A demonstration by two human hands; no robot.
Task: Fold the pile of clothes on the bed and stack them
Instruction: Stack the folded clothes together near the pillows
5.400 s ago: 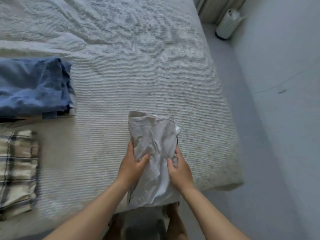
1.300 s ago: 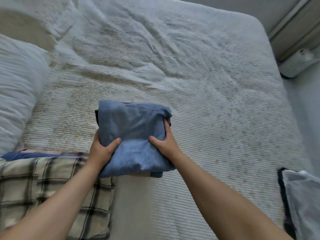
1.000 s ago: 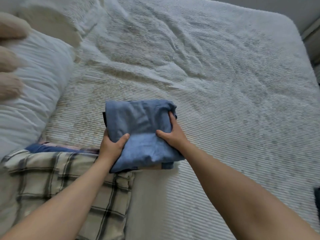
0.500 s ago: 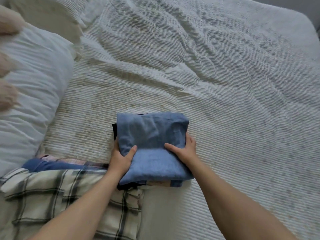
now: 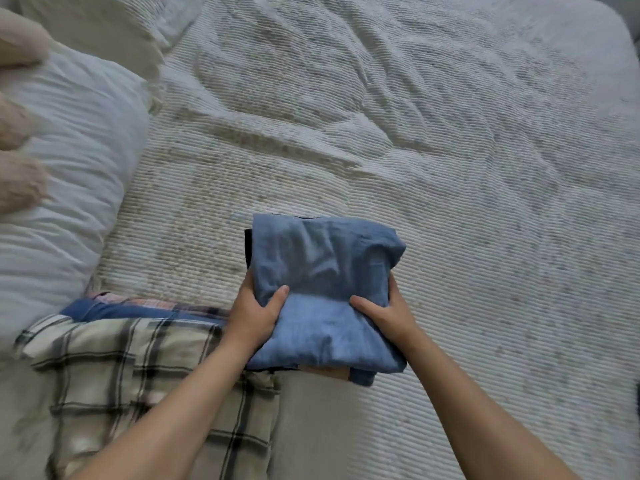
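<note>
Head view: left hand (image 5: 254,315) and right hand (image 5: 389,315) gripped opposite sides of folded blue stack (image 5: 325,292) on bed (image 5: 485,202), beside plaid garment (image 5: 138,375).

My bed (image 5: 433,150) is covered by a white ribbed bedspread, creased in long wrinkles across its far half. A white pillow (image 5: 65,174) lies along its left edge, with a cream pillow (image 5: 100,32) beyond it at the far left corner. At the near left sits a plaid shirt (image 5: 138,382) over a blue garment (image 5: 114,311). Just right of it, near the middle of the near edge, rests a folded blue stack (image 5: 325,292), a dark layer showing underneath.
</note>
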